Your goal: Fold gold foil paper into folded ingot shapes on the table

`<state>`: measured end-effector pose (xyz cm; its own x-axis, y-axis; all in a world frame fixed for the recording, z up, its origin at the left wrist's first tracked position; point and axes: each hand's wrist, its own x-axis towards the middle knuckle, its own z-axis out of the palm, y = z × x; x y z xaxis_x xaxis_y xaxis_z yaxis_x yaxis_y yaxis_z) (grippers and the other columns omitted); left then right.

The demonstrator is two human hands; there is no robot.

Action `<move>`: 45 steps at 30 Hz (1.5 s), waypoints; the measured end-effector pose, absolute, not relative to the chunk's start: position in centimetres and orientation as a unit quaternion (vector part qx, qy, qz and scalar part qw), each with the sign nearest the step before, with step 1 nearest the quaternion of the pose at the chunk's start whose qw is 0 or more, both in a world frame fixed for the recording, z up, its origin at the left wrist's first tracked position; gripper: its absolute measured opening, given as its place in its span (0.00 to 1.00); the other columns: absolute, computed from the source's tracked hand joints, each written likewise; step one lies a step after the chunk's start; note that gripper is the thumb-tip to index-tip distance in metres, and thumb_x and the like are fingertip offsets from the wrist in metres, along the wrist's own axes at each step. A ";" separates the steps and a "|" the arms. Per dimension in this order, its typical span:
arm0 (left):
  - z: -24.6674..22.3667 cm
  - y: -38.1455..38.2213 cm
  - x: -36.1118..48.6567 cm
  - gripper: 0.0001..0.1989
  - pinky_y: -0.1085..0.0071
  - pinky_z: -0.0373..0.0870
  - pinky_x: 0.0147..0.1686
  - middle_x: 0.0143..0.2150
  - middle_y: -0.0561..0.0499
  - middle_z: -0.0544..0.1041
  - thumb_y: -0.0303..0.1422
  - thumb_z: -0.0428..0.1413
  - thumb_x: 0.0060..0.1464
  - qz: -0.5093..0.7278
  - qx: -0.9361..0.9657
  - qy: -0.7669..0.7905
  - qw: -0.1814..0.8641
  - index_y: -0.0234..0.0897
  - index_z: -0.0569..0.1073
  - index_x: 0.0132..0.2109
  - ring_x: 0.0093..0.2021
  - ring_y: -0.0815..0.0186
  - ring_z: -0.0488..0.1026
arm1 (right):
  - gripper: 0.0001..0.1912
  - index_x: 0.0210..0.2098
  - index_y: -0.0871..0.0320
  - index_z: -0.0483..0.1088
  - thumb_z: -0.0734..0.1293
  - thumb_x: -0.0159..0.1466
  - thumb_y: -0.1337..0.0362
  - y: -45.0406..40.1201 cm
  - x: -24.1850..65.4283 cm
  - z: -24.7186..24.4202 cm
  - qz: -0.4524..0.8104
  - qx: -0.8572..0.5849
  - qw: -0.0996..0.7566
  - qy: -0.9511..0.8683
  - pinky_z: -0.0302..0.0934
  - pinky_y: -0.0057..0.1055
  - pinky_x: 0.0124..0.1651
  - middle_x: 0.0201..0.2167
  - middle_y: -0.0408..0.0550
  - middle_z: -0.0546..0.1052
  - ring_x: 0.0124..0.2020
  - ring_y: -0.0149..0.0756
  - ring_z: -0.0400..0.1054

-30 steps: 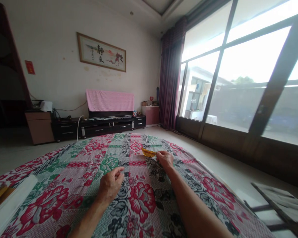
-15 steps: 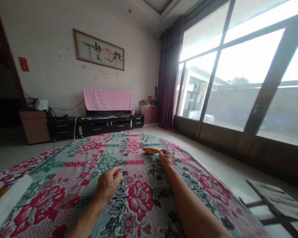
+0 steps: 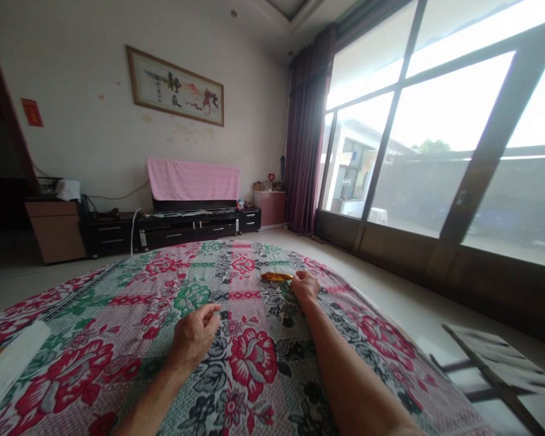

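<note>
In the head view a long, flat, amber-brown thing (image 3: 276, 277) with a shiny surface and tapered ends lies level over the flowered cloth; its kind I cannot make out. Closed on its right end are the fingers of my right hand (image 3: 306, 286), reached far forward. Lower and to the left, my left hand (image 3: 197, 333) rests on or just over the cloth (image 3: 254, 363), its fingers curled in and thumb near the index finger. Nothing shows in it, and it is apart from the amber-brown thing.
A white-edged box or tray (image 3: 16, 366) sits at the cloth's left edge. On the right, beside the table, stands a low seat or stool (image 3: 504, 360). Farther back are a black cabinet (image 3: 191, 230), a pink cloth (image 3: 193, 180) and tall windows (image 3: 440, 139).
The view has shifted slightly. The amber-brown thing has tilted a little in my right hand, its surface now catching more light. My left hand keeps nearly the same place and shape.
</note>
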<state>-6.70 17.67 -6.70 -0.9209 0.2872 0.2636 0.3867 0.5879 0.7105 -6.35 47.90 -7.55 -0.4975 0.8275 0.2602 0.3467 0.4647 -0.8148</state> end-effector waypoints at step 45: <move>-6.2 17.7 -6.3 0.14 0.77 0.66 0.38 0.36 0.50 0.79 0.31 0.49 0.52 -0.406 -0.193 -0.891 0.060 0.37 0.75 0.44 0.37 0.68 0.75 | 0.16 0.40 0.58 0.74 0.59 0.56 0.66 45.0 -3.9 -6.3 0.271 -0.343 0.358 -0.825 0.60 0.27 0.47 0.38 0.48 0.77 0.42 0.36 0.70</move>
<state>-6.31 17.73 -6.24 -0.9184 0.2943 0.2643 0.3925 0.5953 0.7012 -3.85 45.01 -6.31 -0.5077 0.7603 0.4051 0.3714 0.6175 -0.6934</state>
